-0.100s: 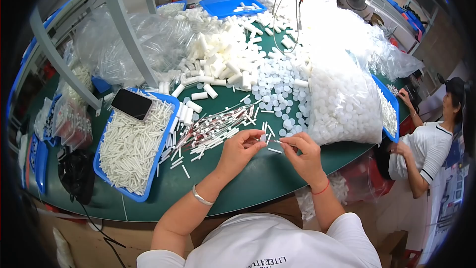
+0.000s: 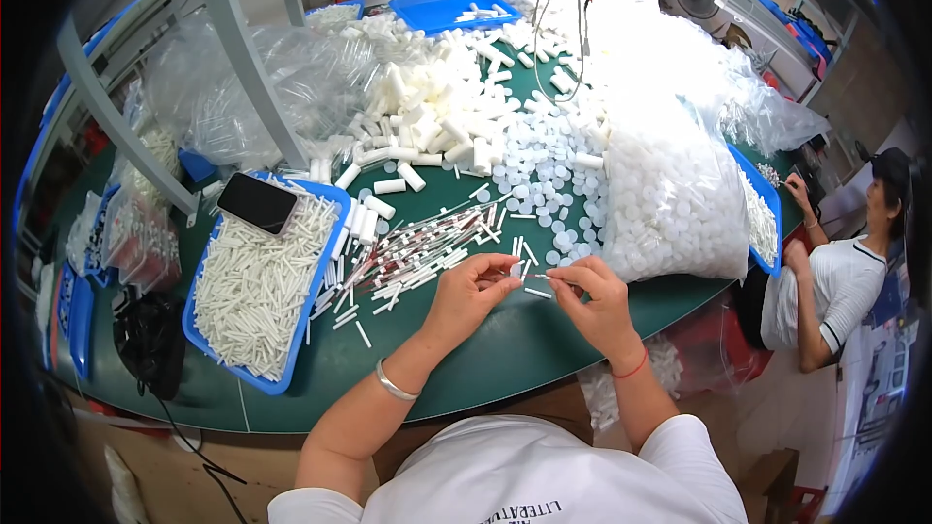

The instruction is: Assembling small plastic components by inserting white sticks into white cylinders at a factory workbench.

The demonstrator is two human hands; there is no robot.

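My left hand (image 2: 468, 293) pinches a small translucent round cap (image 2: 515, 272) between thumb and fingers. Facing it, my right hand (image 2: 596, 299) is closed at the fingertips on a thin reddish wire (image 2: 535, 277) that runs toward the cap. Whether the wire passes through the cap is too small to tell. Just beyond my left hand lies a pile of thin reddish wires with white sticks (image 2: 417, 252) on them. A few loose white sticks (image 2: 538, 294) rest between and beyond my hands.
A blue tray of white sticks (image 2: 254, 301) with a phone (image 2: 257, 204) on it stands left. Loose caps (image 2: 544, 184), white cylinders (image 2: 427, 121) and a bulging clear bag of caps (image 2: 675, 204) lie ahead. Grey frame posts (image 2: 243, 49) rise left. Co-workers (image 2: 835, 281) sit right and opposite.
My hands hold nearly the same place and grip. The co-worker at the right has shifted their arms, with the nearer hand now closer to their body.
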